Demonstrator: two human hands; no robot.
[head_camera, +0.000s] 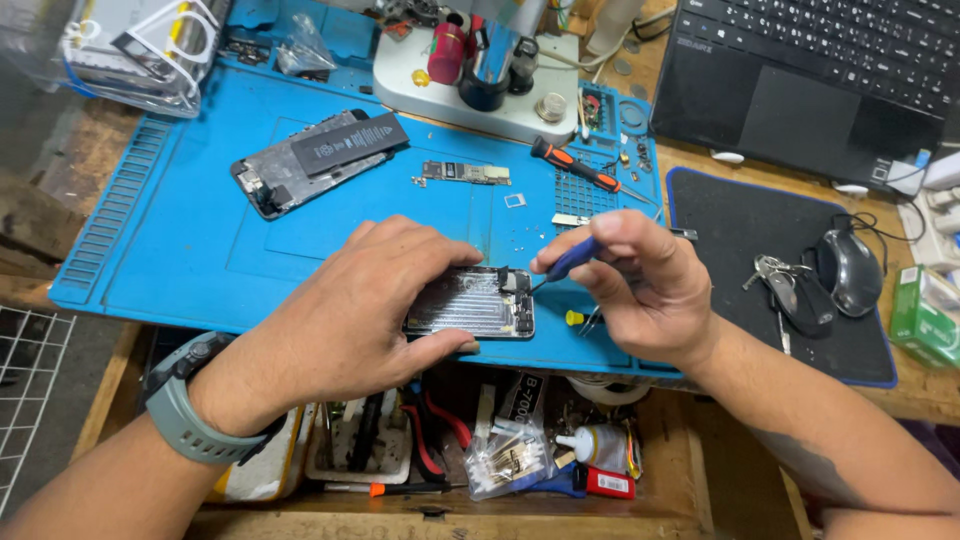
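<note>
— What takes up most of the bench (70, 150)?

— A blue work mat (200, 250), spread over the wooden top. To its right sits a black laptop (800, 80), and below that a dark mouse pad (760, 250) with a mouse (850, 268) and a bunch of keys (778, 280) on it.

— And on the mat itself?

— At the far edge, a white stand (470, 95) with small pots. Left of the middle lies an opened phone body (300, 165) with a black battery across it; just beside it, a narrow circuit board (466, 173) and an orange-handled screwdriver (572, 165).

— Where are the hands?

— At the near edge of the mat. The left hand (350, 320) is curled around a phone display assembly (470, 303), thumb on its near edge, fingers over its far edge, pinning it flat with the metal back up. The right hand (640, 285) is closed in a pinch on a blue-handled screwdriver (572, 258), whose tip touches the assembly's right end.

— Anything smaller?

— Tiny screws (420, 181) scattered on the mat, and an open drawer (450, 440) below with pliers and a glue bottle.
</note>
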